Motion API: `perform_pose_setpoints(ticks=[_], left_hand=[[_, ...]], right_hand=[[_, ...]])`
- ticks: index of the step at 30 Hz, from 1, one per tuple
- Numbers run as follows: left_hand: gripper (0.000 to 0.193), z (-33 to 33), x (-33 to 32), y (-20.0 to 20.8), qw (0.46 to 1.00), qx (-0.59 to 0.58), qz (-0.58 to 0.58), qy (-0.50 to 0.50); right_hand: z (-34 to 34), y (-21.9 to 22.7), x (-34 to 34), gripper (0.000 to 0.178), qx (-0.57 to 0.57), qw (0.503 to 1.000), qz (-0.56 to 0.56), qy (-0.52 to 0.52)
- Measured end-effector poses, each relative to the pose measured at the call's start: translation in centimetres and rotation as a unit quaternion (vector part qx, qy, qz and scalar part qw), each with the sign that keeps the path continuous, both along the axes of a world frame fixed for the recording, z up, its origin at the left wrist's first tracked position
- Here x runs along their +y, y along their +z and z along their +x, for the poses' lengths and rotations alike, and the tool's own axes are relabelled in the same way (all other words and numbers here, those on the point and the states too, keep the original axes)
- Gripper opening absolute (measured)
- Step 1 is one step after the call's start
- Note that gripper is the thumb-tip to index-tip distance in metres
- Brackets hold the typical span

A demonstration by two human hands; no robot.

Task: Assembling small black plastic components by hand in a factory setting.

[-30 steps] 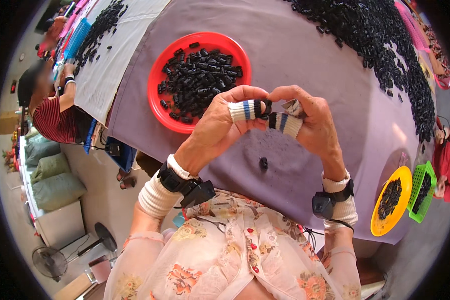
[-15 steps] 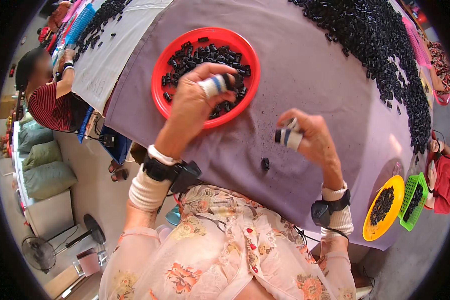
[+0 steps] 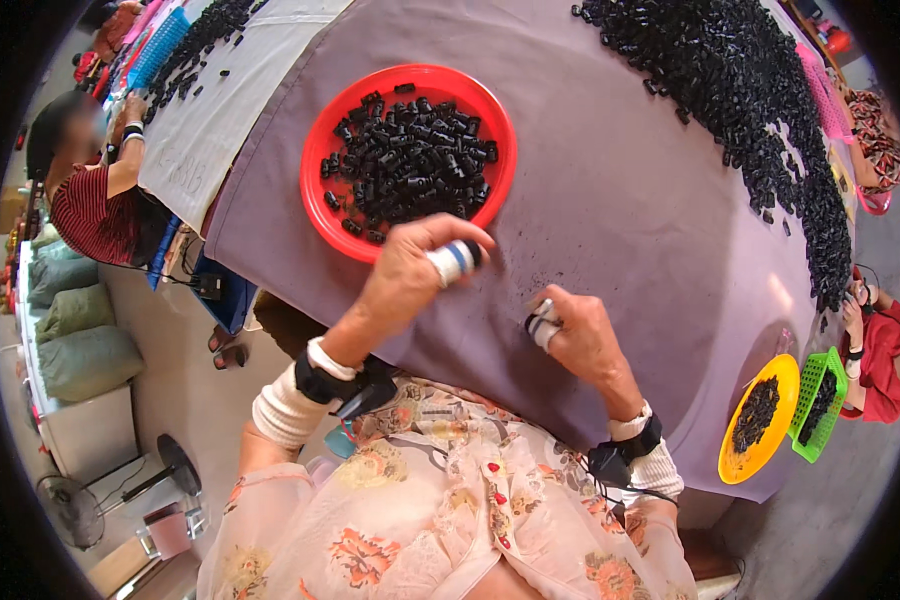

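My left hand (image 3: 410,268) hovers at the near rim of a red basin (image 3: 315,205), its fingers loosely bent and a little apart. Nothing shows in it. White wrapping with a blue stripe and a dark end covers one digit. The basin holds many small black plastic parts (image 3: 410,160). To the right, my right hand (image 3: 578,335) is low over the purple-grey tablecloth (image 3: 630,200) with its fingers drawn together. White wrapping covers a digit there too. Whatever lies between those fingertips is hidden.
A large heap of black parts (image 3: 710,80) spreads along the far right. A yellow dish (image 3: 730,455) and a green basket (image 3: 825,358), both holding parts, stand at the right edge. Co-workers sit at left (image 3: 95,215) and right (image 3: 882,350). A fan (image 3: 70,510) stands lower left.
My left hand has drawn back from over the basin toward me. My right hand has moved down and left and closed up. The lone black part on the cloth no longer shows.
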State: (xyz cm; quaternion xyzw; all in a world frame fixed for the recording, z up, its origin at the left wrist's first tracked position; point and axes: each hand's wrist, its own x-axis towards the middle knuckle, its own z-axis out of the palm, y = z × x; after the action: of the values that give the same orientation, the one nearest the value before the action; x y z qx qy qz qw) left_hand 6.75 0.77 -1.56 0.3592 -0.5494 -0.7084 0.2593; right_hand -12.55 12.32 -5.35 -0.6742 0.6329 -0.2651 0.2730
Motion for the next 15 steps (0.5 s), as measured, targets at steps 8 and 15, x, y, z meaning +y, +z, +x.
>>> perform_pose_setpoints(ticks=[8,15], left_hand=[[0.02,-2.8,3.1,-2.1,0.976,-0.092,-0.153,-0.122],[0.022,-4.6,5.2,-4.7,0.838,-0.178,-0.469,-0.214]], right_hand=[[-2.6,1.7,-1.2,0.009,-0.178,0.974,0.051,-0.13],[-3.4,1.2,-0.2,0.01,-0.212,0.954,0.107,-0.182]])
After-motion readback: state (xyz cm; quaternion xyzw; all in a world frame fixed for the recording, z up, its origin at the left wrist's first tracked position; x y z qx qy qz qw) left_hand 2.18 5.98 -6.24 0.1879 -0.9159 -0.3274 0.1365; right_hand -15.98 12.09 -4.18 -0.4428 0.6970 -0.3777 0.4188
